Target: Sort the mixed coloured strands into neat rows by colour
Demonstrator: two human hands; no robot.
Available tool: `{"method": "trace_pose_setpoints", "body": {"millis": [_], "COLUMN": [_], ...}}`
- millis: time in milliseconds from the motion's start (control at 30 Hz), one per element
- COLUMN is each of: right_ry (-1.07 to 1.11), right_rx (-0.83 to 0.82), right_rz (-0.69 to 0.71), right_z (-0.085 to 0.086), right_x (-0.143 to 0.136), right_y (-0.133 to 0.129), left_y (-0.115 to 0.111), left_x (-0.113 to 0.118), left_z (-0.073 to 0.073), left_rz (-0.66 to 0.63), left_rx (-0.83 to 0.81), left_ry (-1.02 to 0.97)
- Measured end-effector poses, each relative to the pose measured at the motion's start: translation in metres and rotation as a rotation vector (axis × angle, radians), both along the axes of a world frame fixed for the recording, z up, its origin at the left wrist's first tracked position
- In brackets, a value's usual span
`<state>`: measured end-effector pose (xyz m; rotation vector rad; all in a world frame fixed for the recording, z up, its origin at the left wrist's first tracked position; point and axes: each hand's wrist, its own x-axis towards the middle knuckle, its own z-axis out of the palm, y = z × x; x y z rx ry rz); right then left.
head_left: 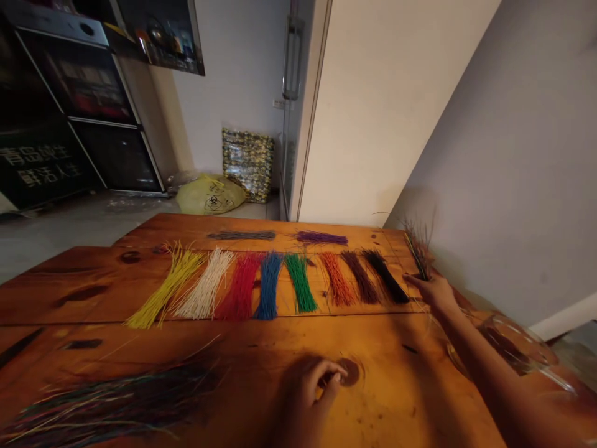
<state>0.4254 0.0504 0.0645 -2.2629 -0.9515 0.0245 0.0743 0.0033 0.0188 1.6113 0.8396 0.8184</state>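
Observation:
My right hand [435, 291] is closed around the base of an upright bundle of dark, mixed thin wires [420, 255] at the table's right side. Nearest to it lies a black wire bundle [387, 277]. My left hand [323, 381] is over the front of the table, fingers curled and thumb against fingertip, with nothing showing between them. A row of sorted bundles runs across the table: yellow [168, 287], white [206, 285], red [241, 285], blue [269, 285], green [301, 283], orange [337, 280] and brown [361, 277].
Behind the row lie grey [242, 235] and purple bundles [323, 238]. A loose multicoloured heap of wires [107, 404] is at front left. A clear round container [513, 339] stands at right. Beyond the table are a yellow bag [209, 194] and a dark cabinet [116, 149].

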Motion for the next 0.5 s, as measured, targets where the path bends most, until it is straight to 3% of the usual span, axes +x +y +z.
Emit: {"method": "trace_pose_setpoints", "body": {"millis": [167, 367, 500], "right_ry": [-0.055, -0.078, -0.087], "right_rx": [-0.277, -0.278, -0.228], "right_rz": [-0.011, -0.029, -0.059], "right_z": [-0.007, -0.016, -0.006], "right_x": [0.031, 0.040, 0.033], "right_y": [0.038, 0.062, 0.069], "left_y": [0.001, 0.005, 0.006], "left_x": [0.003, 0.005, 0.008], "left_z": [-0.002, -0.011, -0.018], "left_rz": [-0.046, -0.071, -0.021], "left_rx": [0.070, 0.045, 0.038], "left_ry": [0.066, 0.044, -0.014]}}
